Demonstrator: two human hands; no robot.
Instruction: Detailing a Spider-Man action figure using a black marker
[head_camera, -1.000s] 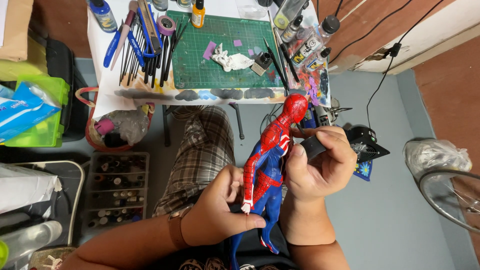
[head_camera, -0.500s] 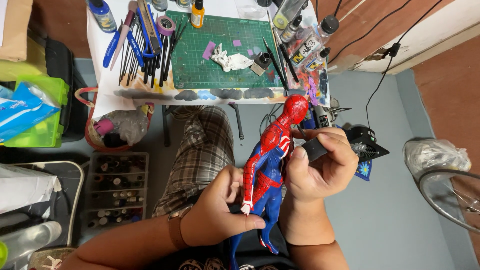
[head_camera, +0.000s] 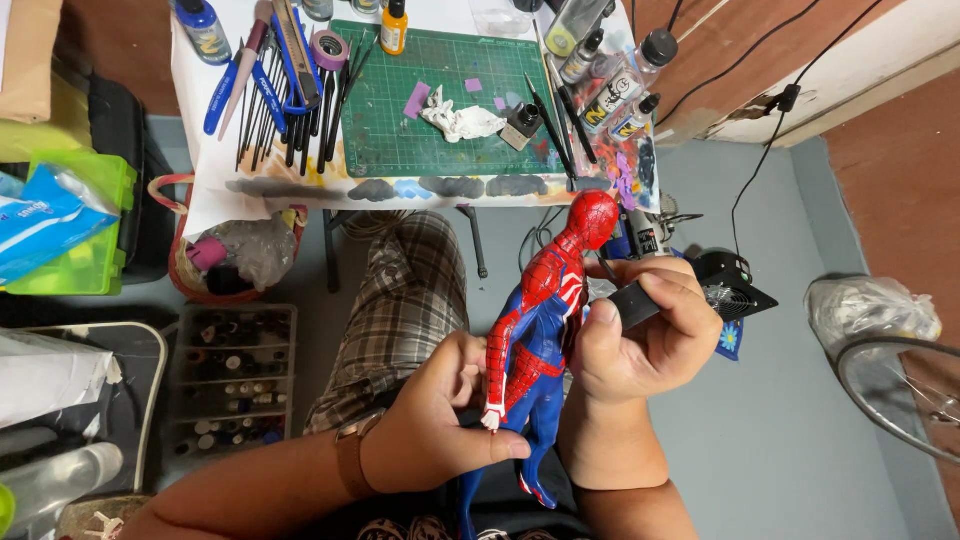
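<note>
A red and blue superhero action figure (head_camera: 540, 330) stands upright between my hands, above my lap. My left hand (head_camera: 440, 420) grips it around the hips and lower arm, thumb across the front. My right hand (head_camera: 640, 340) is closed on a dark grey block-shaped tool (head_camera: 632, 303), pressed against the figure's back near the shoulder. The figure's red head (head_camera: 592, 220) points toward the small table.
A small white table holds a green cutting mat (head_camera: 440, 100), brushes and pens, paint bottles (head_camera: 610, 80) and crumpled white tissue (head_camera: 460, 122). A tray of paint pots (head_camera: 230, 385) lies on the floor at left, beside a bin. A small black fan (head_camera: 735, 285) and cables lie at right.
</note>
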